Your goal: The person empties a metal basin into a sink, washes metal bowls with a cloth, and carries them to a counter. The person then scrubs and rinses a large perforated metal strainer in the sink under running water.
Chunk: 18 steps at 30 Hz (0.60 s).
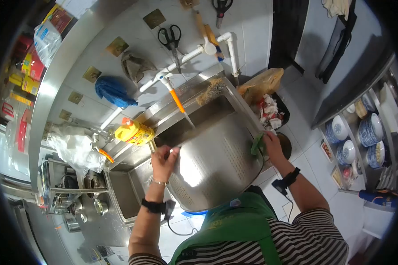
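Observation:
A large perforated metal basin (216,163) is tilted over the front edge of the sink (243,106), against the green apron. On its left rim is my left hand (164,160), fingers curled together at the edge. My right hand (270,143) grips a green cloth (255,145) at the basin's right rim. Water runs from a tap with an orange hose (177,100) into the sink behind the basin. A yellow bottle (135,133) stands on the sink ledge, left of the tap.
A second sink basin (121,187) lies to the left. A full waste bin (285,115) stands beyond the sink's right end. Bowls fill a rack (340,172) at the right. Scissors (170,40) and a blue cloth (112,91) hang on the wall.

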Motion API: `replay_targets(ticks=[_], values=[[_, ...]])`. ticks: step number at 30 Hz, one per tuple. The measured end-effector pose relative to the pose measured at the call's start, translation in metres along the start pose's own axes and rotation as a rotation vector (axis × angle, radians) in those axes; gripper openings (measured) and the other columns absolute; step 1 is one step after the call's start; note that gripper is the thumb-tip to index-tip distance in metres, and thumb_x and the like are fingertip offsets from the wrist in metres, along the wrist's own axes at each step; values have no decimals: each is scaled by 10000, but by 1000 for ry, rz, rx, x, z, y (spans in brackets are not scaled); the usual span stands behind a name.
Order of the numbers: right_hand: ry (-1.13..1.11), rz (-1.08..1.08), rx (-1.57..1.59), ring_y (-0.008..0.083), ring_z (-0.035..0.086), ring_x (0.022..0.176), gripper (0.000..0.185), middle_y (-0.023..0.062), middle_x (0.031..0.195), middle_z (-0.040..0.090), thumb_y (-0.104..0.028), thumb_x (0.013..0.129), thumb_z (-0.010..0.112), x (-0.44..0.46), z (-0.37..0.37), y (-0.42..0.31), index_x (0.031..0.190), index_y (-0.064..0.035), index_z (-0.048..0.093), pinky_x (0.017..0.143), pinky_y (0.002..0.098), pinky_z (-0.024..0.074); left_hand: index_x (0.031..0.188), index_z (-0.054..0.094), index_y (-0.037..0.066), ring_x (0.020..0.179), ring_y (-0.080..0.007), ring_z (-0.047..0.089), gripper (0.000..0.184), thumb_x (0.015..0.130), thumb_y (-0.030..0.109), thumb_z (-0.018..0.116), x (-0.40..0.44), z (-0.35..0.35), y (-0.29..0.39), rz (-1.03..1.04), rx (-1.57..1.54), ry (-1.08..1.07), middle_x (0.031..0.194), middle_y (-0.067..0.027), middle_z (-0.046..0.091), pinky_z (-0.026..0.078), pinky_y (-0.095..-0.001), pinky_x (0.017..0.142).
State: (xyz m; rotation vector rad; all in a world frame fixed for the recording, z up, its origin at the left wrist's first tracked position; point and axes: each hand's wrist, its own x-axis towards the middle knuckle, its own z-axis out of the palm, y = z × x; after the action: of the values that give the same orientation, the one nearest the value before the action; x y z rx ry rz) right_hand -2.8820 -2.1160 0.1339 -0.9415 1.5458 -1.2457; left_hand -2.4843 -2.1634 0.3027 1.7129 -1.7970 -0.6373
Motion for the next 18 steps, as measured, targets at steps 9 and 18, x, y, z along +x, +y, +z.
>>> replay_targets(ticks=[9, 18], values=[[-396, 403, 197, 161, 547, 1041, 377, 76, 1008, 611, -313, 893, 616, 82, 20, -108, 1110, -5, 624, 901, 308, 416, 729, 584, 52, 688, -246, 470, 309, 706, 279, 791, -113, -38, 44, 449, 86, 226, 668, -58, 508, 326, -360, 777], [-356, 508, 84, 215, 602, 621, 132, 77, 812, 627, -131, 812, 613, 29, 20, -163, 902, -34, 622, 576, 372, 508, 744, 592, 36, 736, -260, 443, 309, 728, 285, 775, -109, -100, 34, 537, 23, 229, 691, -67, 485, 348, -370, 758]])
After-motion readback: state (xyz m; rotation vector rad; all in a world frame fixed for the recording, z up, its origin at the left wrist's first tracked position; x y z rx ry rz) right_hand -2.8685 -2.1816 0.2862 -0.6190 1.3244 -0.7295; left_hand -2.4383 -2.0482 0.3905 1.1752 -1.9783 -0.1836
